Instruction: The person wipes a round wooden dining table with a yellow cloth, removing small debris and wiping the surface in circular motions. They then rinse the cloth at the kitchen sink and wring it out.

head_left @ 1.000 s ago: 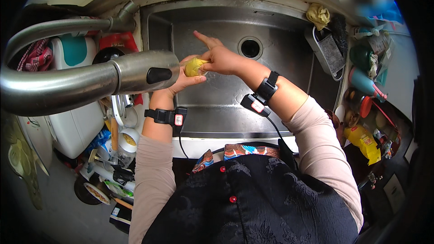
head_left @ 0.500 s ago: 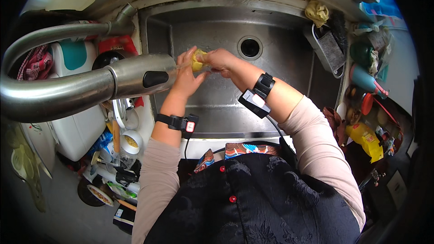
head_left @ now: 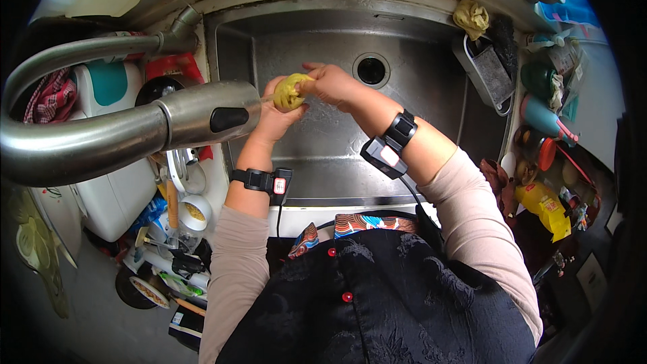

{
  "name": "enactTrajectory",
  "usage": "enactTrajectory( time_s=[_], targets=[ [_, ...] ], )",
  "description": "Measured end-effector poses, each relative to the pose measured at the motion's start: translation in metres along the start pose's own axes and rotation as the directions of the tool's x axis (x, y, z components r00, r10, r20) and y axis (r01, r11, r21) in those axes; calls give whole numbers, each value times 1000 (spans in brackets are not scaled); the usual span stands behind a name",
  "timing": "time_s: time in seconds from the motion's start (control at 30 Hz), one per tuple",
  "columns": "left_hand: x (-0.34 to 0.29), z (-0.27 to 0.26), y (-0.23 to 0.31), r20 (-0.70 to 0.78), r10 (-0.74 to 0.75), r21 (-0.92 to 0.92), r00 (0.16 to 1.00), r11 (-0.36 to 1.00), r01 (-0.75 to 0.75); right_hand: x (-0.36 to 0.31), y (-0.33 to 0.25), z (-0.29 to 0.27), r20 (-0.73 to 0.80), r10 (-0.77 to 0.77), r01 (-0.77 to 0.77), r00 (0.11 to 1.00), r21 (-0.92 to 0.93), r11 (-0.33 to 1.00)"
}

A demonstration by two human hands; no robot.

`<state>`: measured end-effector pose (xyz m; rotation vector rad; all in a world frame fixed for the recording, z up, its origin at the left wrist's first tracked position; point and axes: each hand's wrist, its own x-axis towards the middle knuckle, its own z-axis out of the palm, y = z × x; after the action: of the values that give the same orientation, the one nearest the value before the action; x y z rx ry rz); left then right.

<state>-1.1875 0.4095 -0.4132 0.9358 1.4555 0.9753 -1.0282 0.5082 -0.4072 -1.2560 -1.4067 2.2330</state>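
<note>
Over the sink's left side, both my hands are on a crumpled yellow cloth-like thing (head_left: 291, 92); its exact kind is unclear. My left hand (head_left: 275, 116) is curled around it from below and the left. From the right, my right hand (head_left: 330, 85) grips its edge, with the fingertips partly hidden and one finger sticking out. The metal faucet head (head_left: 212, 114) ends right beside my left hand, and a thin stream of water seems to run from it onto the yellow thing.
The steel sink (head_left: 377, 175) has a round drain (head_left: 372, 70) beyond my right hand. A metal caddy (head_left: 488, 74) hangs at its right wall, below a crumpled pale-yellow cloth (head_left: 471, 19). Bowls and utensils crowd the left counter; a yellow pouch (head_left: 544, 209) and bottles line the right.
The yellow thing has turned and bunched up, and more of it shows between my hands. My right hand has shifted slightly left and up. My left hand has tilted beneath it.
</note>
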Motion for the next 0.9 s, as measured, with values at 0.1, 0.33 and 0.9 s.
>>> enactTrajectory(
  time_s=[0.1,0.33,0.9],
  targets=[
    [2,-1,-5,-53,33,-33,998,999,-35,-7,-4,-11,-68,48,-37,997,147,988],
    [-5,-10,-8,-56,-29,-131,998,991,21,-28,-37,-40,-181,-81,149,980,405,902],
    [-2,4,-2,-81,25,-50,996,998,-29,-19,-23,-7,-134,-300,267,944,-219,938]
  ],
)
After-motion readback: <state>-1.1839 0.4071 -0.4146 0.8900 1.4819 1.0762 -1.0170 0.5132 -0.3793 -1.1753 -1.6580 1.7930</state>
